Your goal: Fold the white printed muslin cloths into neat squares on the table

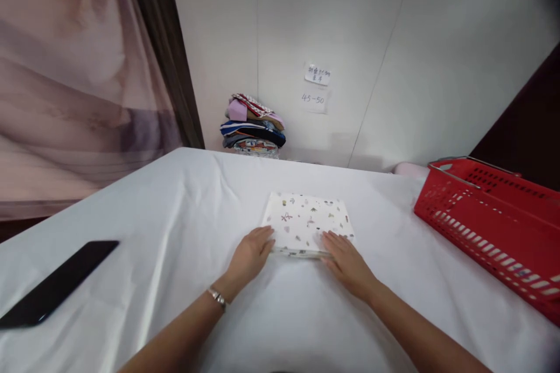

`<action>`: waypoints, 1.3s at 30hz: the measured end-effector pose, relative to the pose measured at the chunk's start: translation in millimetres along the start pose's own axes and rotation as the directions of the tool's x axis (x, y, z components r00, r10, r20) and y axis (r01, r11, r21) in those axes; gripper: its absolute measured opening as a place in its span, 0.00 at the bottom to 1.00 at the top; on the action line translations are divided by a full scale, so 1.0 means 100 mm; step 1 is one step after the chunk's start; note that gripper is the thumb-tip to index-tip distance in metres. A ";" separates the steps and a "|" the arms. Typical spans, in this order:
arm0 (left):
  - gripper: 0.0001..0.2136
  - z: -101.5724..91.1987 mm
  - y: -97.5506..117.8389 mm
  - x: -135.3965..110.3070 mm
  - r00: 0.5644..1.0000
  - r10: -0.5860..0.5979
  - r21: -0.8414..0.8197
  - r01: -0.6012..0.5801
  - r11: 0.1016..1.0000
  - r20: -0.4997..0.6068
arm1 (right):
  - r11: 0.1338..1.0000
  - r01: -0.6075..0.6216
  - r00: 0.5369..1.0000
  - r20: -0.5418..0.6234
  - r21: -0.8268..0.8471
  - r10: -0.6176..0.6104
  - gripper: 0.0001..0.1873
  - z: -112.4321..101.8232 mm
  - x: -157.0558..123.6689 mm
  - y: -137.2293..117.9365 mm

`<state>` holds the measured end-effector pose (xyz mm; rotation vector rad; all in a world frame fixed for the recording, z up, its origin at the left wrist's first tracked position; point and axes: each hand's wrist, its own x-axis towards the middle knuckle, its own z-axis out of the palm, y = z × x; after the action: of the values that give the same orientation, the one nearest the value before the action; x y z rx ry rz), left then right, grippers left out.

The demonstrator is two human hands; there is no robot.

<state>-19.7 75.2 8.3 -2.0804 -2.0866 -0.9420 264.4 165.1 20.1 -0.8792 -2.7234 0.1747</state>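
Note:
A white folded cloth (308, 218) with a small scattered print lies flat on the white-covered table, its layers showing along the near edge. My left hand (249, 255) rests at its near left corner, fingers stretched forward and the thumb by the edge. On the near right corner lies my right hand (350, 262), its fingers extended over the top and the thumb beside the front edge. Neither hand is closed round the cloth. A metal bracelet (217, 297) circles my left wrist.
A red plastic basket (485, 215) with metal handles stands at the right. At the left lies a flat black object (59, 285). Stacked folded fabrics (254, 125) sit against the back wall, left of a paper note (317, 74). Pink curtain fabric (79, 81) hangs at the left.

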 end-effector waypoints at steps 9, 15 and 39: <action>0.15 -0.07 -0.14 -0.17 0.964 -0.256 -0.355 0.264 0.897 0.070 | 0.986 0.099 0.987 -0.140 0.135 -0.080 0.15 0.15 0.27 -0.19; 0.14 -0.03 -0.11 -0.13 0.956 -0.285 -0.349 0.293 0.890 0.075 | 0.979 0.123 0.990 -0.088 0.162 -0.110 0.14 0.17 0.51 -0.41; 0.19 0.04 0.22 0.09 0.984 0.171 0.016 -0.172 0.985 0.054 | 0.992 0.122 0.982 -0.147 0.031 -0.116 0.17 0.42 0.44 -0.46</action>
<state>0.8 82.7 17.6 -2.2534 -1.8925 -0.8474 191.9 152.6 -1.2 -0.6875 -2.6181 0.1352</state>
